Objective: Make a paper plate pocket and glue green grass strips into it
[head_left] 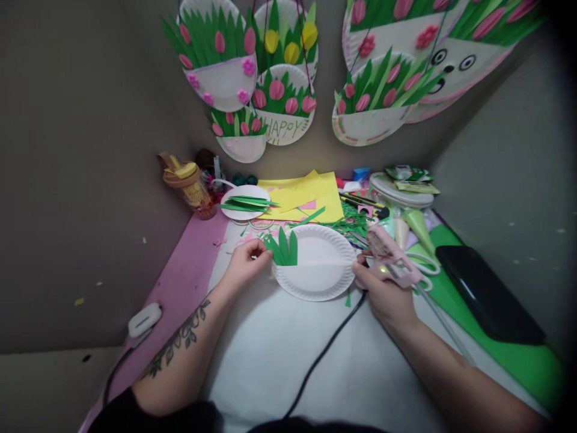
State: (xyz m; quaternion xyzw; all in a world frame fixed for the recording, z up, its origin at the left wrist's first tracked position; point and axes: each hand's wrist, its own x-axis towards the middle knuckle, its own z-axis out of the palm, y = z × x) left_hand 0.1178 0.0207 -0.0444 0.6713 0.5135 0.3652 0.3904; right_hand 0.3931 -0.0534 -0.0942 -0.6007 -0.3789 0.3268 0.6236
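A white paper plate [322, 270] lies in the middle of the table with a few green paper blades [283, 248] stuck at its upper left rim. My left hand [246, 260] pinches the left end of those blades at the plate's edge. My right hand [383, 294] is at the plate's right rim, wrapped around a pink glue gun [391, 255] whose nozzle points up and away. Its black cord [324, 352] runs down toward me.
A small plate of cut green strips [246, 202] and yellow paper sheets [306, 195] lie behind. A lidded jar [192, 183] stands at back left, stacked plates [399, 189] and cones at back right, a black case [489, 294] on green paper at right. Finished flower plates [279, 78] hang on the wall.
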